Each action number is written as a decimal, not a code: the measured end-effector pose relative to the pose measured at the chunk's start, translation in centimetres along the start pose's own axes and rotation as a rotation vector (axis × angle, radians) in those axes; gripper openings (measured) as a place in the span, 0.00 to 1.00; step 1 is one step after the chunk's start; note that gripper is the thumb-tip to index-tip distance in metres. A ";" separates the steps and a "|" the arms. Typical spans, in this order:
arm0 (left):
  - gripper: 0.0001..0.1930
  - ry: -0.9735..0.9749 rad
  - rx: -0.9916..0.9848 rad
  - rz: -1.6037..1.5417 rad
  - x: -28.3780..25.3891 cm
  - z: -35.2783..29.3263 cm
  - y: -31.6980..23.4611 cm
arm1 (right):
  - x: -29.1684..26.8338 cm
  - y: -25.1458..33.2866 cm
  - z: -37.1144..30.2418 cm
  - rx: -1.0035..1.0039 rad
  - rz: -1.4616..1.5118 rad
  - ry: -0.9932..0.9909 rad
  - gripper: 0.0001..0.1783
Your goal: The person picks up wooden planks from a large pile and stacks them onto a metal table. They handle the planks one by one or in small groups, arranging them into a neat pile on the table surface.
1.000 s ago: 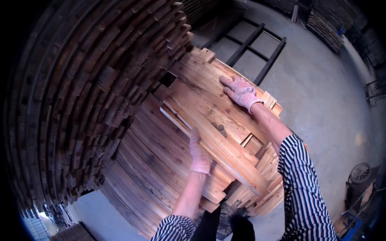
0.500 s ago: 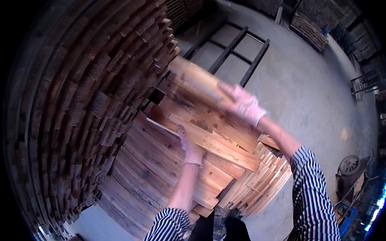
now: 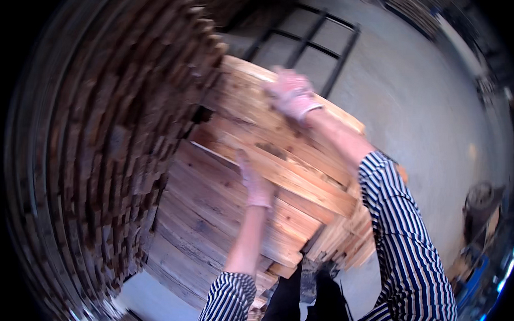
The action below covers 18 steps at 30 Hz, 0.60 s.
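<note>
My left hand (image 3: 257,186), in a pale pink glove, is at the near edge of a light wooden board (image 3: 301,182) lying slantwise over the stack. Its fingers close on that edge; their undersides are hidden. Farther off, my right hand (image 3: 293,95), gloved alike and blurred, grips another pale board (image 3: 343,117) along the stack's far edge. Between the two hands more planks (image 3: 241,117) lie side by side, one with a dark knotty patch. Darker, weathered planks (image 3: 193,215) form the near part of the layer.
A tall wall of stacked rough boards (image 3: 99,143) rises close on the left. Beyond the stack a black metal frame (image 3: 312,38) lies on the grey floor (image 3: 416,126). A wheeled cart (image 3: 482,208) stands at the right. Board ends (image 3: 345,240) jut out near my legs.
My right hand has moved left and away, and its board now lies along the far edge of the stack. My left hand stays at its board. The view has shifted slightly.
</note>
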<state>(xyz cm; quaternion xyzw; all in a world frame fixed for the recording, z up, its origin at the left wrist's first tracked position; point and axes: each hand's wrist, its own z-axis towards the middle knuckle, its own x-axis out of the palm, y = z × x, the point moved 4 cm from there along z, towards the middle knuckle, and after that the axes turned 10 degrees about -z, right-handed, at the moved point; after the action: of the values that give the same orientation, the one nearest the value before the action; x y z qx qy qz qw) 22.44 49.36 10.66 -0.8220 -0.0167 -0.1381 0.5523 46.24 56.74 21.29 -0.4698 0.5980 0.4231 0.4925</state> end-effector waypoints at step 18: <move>0.53 0.550 0.808 1.656 1.6 -2.9 0.2 | 20.9 4.8 -45.3 0.873 1.798 -0.566 0.53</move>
<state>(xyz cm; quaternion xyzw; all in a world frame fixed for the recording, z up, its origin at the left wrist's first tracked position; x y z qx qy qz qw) 23.35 46.40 11.88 -0.2597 0.6529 0.1241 0.7006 31.34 10.77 8.01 0.4854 0.6914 0.4758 0.2449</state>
